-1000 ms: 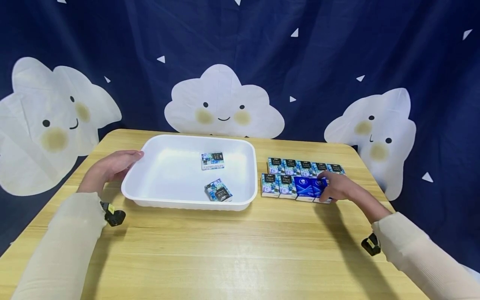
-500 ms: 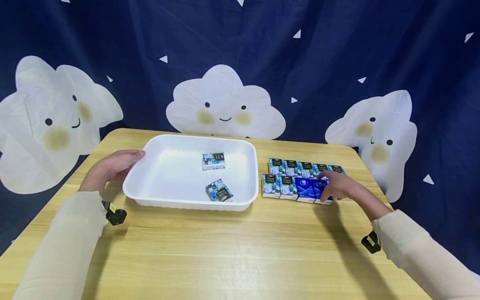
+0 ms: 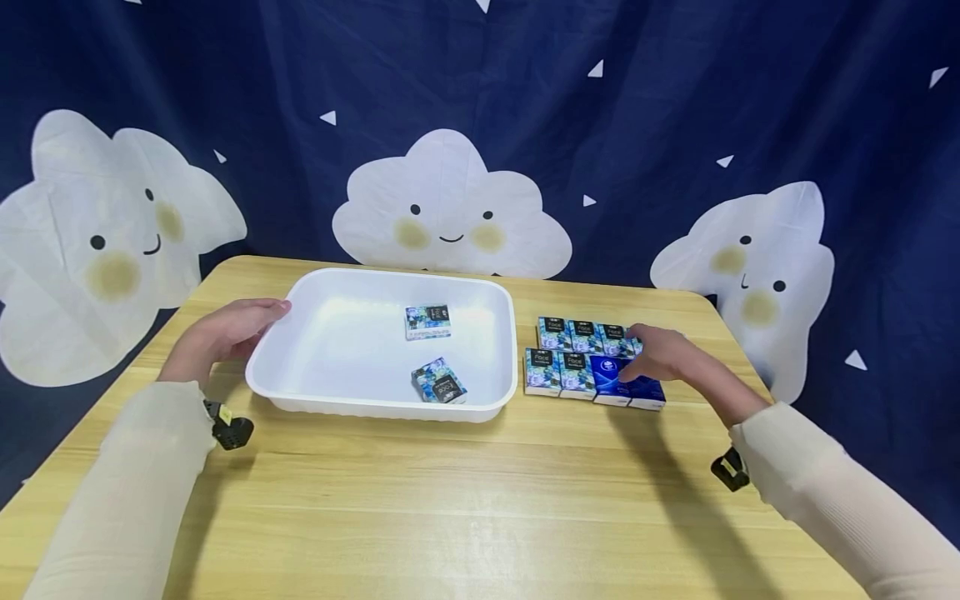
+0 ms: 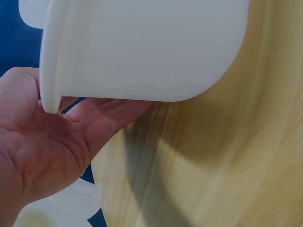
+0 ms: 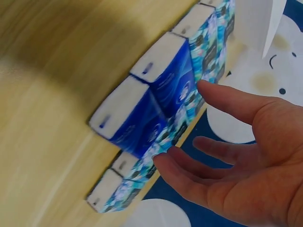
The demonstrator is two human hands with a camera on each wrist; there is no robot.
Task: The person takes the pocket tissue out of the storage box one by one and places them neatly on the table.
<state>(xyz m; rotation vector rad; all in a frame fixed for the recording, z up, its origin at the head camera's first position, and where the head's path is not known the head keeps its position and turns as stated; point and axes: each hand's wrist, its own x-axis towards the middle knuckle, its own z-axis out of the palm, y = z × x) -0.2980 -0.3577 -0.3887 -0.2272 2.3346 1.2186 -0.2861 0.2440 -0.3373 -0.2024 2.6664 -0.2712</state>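
Note:
A white plastic tray (image 3: 375,409) stands on the left half of the table. My left hand (image 3: 228,327) holds its left edge; in the left wrist view the fingers (image 4: 106,118) reach beneath the tray. Inside lie two floral tissue packs, one at the back (image 3: 427,322) and one nearer the front (image 3: 439,383). On the right, more packs sit in two rows: floral ones (image 3: 542,372) and two blue packs (image 3: 611,393) in the front row. Over the right end hovers my right hand (image 3: 663,354), fingers spread and holding nothing. It hides several back-row packs in the head view.
The pale wooden table (image 3: 420,500) carries everything. Right behind it hangs a dark blue curtain (image 3: 622,133) with cloud faces. The tray's right wall stands close to the left end of the pack rows. A small black device (image 3: 730,469) sits on the right wrist.
My right hand has shifted slightly left and back from the rightmost blue pack, uncovering more of it. The left hand stays at the tray, and the packs appear unmoved.

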